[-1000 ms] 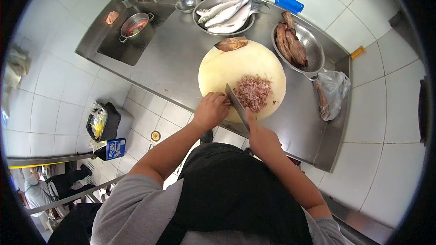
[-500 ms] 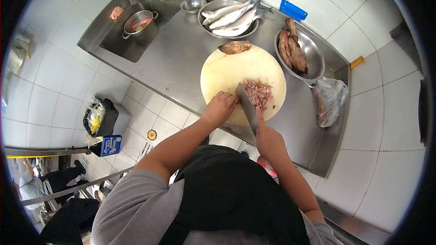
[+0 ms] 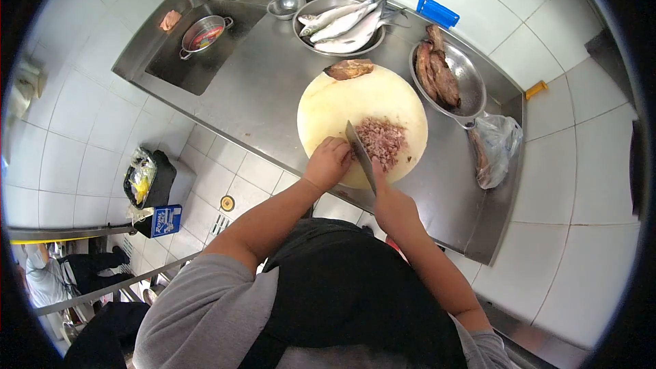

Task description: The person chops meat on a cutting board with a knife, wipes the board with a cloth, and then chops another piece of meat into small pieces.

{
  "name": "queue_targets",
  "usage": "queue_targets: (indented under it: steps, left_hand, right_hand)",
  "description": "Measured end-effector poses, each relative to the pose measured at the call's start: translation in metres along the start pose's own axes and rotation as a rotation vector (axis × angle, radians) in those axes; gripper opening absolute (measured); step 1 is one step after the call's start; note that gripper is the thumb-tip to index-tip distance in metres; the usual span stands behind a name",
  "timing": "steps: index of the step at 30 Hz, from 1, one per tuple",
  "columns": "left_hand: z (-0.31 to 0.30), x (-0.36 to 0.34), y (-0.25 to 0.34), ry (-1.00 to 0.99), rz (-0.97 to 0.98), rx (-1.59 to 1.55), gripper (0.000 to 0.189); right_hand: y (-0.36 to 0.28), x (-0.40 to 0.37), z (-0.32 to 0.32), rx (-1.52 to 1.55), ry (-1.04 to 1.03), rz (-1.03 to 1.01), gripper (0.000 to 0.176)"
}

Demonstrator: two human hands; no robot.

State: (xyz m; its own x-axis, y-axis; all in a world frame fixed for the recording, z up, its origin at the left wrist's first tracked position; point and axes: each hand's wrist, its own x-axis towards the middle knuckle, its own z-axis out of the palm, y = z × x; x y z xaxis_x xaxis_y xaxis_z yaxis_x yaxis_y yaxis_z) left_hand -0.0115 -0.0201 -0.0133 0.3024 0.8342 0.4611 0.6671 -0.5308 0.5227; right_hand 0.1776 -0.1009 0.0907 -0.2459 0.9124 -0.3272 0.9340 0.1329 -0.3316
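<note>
My right hand (image 3: 395, 210) grips a knife (image 3: 361, 153) with a broad blade, its index finger stretched along the blade. The blade stands on a round, pale cutting board (image 3: 324, 106). Right of the blade lies a heap of finely chopped reddish meat (image 3: 383, 142). My left hand (image 3: 329, 162) rests on the board just left of the blade, fingers curled and pressed together; whatever lies under the fingertips is hidden. A larger brown piece of meat (image 3: 349, 69) sits at the board's far edge.
Behind the board stands a bowl of whole fish (image 3: 348, 27) beside a small metal bowl (image 3: 285, 7). To the right are a metal bowl (image 3: 470, 75) with browned meat and a plastic bag (image 3: 499, 150). A sink (image 3: 160, 61) holds a pot (image 3: 205, 35). Another person (image 3: 48, 280) is at lower left.
The knife and my right hand have shifted slightly left across the board, closer to my left hand. My left hand stays about where it was on the board. The whole view has shifted a little.
</note>
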Motion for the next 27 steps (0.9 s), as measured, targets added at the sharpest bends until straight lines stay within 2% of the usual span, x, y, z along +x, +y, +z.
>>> queue_targets:
  steps: [3, 6, 12, 15, 18, 21, 25, 27]
  left_hand:
    - [0.002, -0.002, 0.001, 0.022, -0.049, -0.028, 0.018]
    - [0.001, 0.000, 0.000, 0.018, -0.011, -0.020, 0.020]
    - [0.001, -0.003, -0.001, -0.020, -0.028, 0.000, 0.019]
    - [0.006, -0.003, -0.002, -0.006, -0.041, 0.019, 0.019]
    - [0.006, -0.005, -0.004, 0.025, -0.031, 0.010, 0.019]
    - [0.009, -0.005, -0.006, -0.011, -0.041, 0.038, 0.019]
    - [0.000, -0.003, -0.004, -0.021, -0.035, 0.017, 0.018]
    - [-0.007, -0.006, -0.002, 0.058, -0.042, -0.056, 0.017]
  right_hand:
    - [-0.008, -0.001, -0.021, -0.053, -0.057, -0.001, 0.073]
    - [-0.011, -0.017, -0.030, -0.083, -0.038, -0.043, 0.073]
    - [-0.014, 0.004, -0.009, -0.019, -0.081, 0.035, 0.073]
    - [-0.017, 0.001, -0.036, -0.087, -0.149, 0.009, 0.073]
    - [-0.017, -0.013, -0.037, -0.059, -0.113, -0.022, 0.073]
    - [-0.003, 0.000, 0.003, 0.008, -0.036, -0.035, 0.073]
    - [-0.004, 0.001, -0.014, 0.009, -0.041, 0.030, 0.074]
    - [-0.011, -0.004, -0.030, -0.026, -0.080, -0.011, 0.071]
